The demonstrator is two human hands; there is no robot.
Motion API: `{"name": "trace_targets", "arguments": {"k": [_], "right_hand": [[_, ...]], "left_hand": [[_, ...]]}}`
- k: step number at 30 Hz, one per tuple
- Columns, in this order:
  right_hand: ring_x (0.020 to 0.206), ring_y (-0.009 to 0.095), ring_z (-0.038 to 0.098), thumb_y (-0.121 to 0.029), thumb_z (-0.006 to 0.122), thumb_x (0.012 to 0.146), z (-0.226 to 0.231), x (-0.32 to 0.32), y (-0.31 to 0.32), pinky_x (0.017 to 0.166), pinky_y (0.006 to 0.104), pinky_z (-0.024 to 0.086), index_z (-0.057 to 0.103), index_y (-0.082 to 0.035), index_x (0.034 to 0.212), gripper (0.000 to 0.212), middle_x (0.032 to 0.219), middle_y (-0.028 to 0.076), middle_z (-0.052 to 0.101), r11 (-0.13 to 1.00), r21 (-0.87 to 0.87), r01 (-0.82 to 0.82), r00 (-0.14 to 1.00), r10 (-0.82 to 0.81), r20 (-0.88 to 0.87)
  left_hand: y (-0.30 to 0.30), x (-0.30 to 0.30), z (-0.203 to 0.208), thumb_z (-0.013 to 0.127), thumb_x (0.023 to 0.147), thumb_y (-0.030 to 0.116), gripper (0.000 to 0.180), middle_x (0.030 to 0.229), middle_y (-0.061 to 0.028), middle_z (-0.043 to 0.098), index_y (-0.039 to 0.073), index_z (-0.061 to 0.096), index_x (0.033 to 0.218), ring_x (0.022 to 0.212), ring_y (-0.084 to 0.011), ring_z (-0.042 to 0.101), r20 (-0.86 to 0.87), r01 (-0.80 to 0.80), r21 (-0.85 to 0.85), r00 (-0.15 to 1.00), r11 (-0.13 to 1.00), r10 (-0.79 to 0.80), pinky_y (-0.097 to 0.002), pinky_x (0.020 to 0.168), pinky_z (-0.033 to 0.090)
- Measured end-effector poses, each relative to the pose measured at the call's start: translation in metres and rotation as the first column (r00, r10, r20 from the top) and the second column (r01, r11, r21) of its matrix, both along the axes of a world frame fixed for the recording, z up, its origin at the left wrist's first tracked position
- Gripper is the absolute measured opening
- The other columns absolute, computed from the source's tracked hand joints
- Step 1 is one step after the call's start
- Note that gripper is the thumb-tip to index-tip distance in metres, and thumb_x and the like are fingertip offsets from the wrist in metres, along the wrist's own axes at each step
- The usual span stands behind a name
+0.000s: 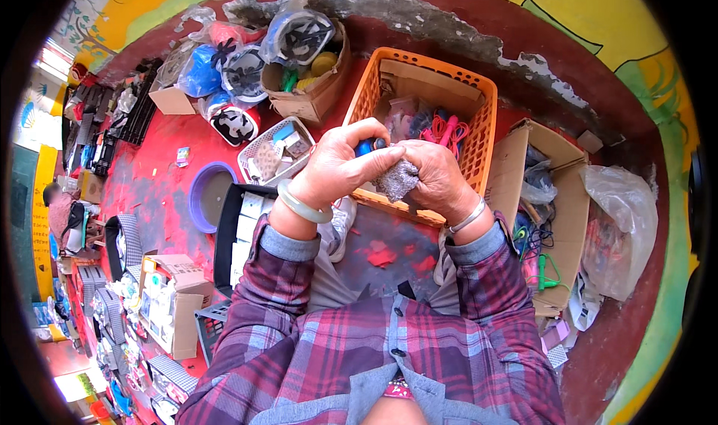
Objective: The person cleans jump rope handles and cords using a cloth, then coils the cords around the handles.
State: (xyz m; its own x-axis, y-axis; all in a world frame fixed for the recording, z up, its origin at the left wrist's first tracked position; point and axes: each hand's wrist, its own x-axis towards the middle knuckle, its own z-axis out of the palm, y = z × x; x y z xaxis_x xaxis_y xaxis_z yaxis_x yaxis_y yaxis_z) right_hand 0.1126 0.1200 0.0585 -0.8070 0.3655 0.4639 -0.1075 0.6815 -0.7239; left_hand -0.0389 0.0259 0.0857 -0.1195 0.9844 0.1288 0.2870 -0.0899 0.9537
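Note:
My left hand [333, 167], a pale bangle at its wrist, is closed around a blue handle with a dark end [365, 147], only part of which shows between the fingers. Against it my right hand [441, 178] grips a crumpled grey cloth [398, 180] that hangs between both hands. The left fingertips and thumb touch the cloth too. Both hands are held over the near side of an orange plastic basket [485, 137]. Inside the basket lie pink-handled skipping ropes [449, 130] and cardboard; my hands hide part of its contents.
A cardboard box [553, 275] with cords and a green-handled rope stands at the right, beside a clear plastic bag [621, 223]. Left of the basket are a white basket [258, 145], a purple basin [196, 201] and a carton [321, 100] of bagged items. The wall curves behind.

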Motion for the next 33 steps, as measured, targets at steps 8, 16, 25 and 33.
{"name": "trace_targets", "arguments": {"k": [8,16,25,33], "right_hand": [[0.062,0.018,0.059,-0.013,0.057,0.075,-0.009,-0.011,0.011,0.058,0.0304,0.044,0.062,-0.005,0.081,0.011,0.069,0.010,0.061,0.945,-0.322,-0.054,0.964,0.133,0.230],[0.060,0.010,0.053,-0.009,0.051,0.073,-0.021,-0.007,0.011,0.057,0.0270,0.043,0.062,-0.002,0.081,0.016,0.067,0.004,0.060,0.862,-0.504,-0.056,0.961,0.183,0.206],[0.064,0.010,0.056,-0.003,0.048,0.078,0.013,0.039,0.014,0.059,0.0250,0.045,0.062,0.001,0.082,0.015,0.071,0.004,0.062,0.788,-0.596,-0.152,0.933,0.313,0.176],[0.065,0.023,0.060,-0.029,0.042,0.090,-0.001,0.062,0.008,0.061,0.0318,0.049,0.057,0.004,0.086,0.036,0.076,0.015,0.062,0.482,-0.815,-0.321,0.938,0.043,-0.344]], "left_hand": [[0.003,-0.019,-0.012,0.063,0.082,0.016,0.013,0.069,0.0030,0.054,0.004,0.059,0.085,0.060,-0.0033,0.048,0.451,-0.163,-0.081,0.874,0.983,0.182,-0.0173,0.055,0.039],[0.007,-0.035,-0.011,0.063,0.081,0.015,0.012,0.068,0.0018,0.056,0.005,0.059,0.085,0.060,-0.0042,0.052,0.430,-0.220,-0.085,0.872,0.972,0.235,-0.0168,0.055,0.040],[0.028,-0.060,-0.015,0.063,0.082,0.016,0.013,0.070,-0.0021,0.057,0.005,0.058,0.083,0.057,-0.0092,0.055,0.589,-0.278,0.048,0.783,0.959,0.197,-0.0211,0.055,0.046],[0.086,-0.019,-0.042,0.060,0.086,0.027,0.020,0.069,0.0049,0.054,0.008,0.059,0.085,0.058,-0.0014,0.047,0.520,-0.273,0.087,0.833,0.958,0.190,-0.0140,0.051,0.036]]}}
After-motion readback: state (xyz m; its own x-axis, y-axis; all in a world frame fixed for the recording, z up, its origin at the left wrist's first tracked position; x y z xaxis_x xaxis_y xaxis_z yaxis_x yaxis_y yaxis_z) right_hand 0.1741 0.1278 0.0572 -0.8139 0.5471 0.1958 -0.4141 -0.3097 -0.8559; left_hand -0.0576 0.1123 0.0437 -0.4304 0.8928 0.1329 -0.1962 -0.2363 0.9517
